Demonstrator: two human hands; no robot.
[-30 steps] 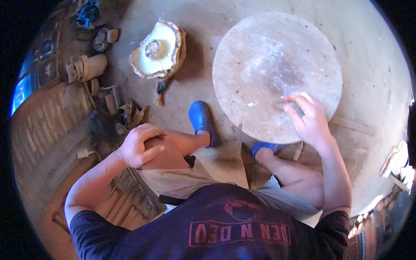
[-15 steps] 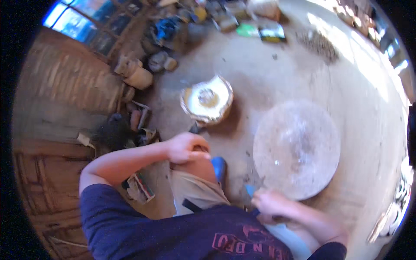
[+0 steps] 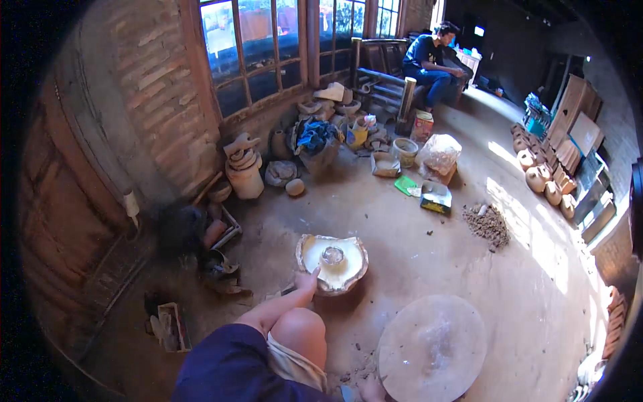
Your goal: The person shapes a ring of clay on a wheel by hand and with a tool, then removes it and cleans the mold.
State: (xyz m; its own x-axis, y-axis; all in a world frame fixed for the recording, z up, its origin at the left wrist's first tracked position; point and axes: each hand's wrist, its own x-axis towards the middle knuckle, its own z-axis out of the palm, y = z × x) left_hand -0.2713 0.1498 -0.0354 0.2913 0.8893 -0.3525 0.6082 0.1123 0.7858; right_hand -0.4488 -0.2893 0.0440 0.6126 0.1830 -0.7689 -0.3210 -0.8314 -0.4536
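Observation:
A rough-rimmed bowl (image 3: pixel 365 262) stands on the floor ahead of me, cream-white inside. A small round, greyish cup-like piece (image 3: pixel 333 255) sits at its middle. My left hand (image 3: pixel 306 280) is at the bowl's near left rim, one digit reaching over the edge and the others hidden, seemingly gripping it. Low in the picture, my right hand (image 3: pixel 370 388) is beside a round pale board (image 3: pixel 432 352) lying on the floor; its fingers are blurred and cut off. Near it shows a bluish flat piece (image 3: pixel 346 392), too little visible to name.
Pots and tubs crowd the window wall, with a blue cloth (image 3: pixel 316 136) among them. A crumbly soil heap (image 3: pixel 487 226) lies right of an open box (image 3: pixel 436 197). Clay pots (image 3: pixel 538 177) line the right wall. Another person (image 3: pixel 435 63) sits on a bench far back.
My view has tilted up, bringing the room's far end in. My left hand has gone from beside my knee to the bowl's rim. My right hand is now lower in the picture.

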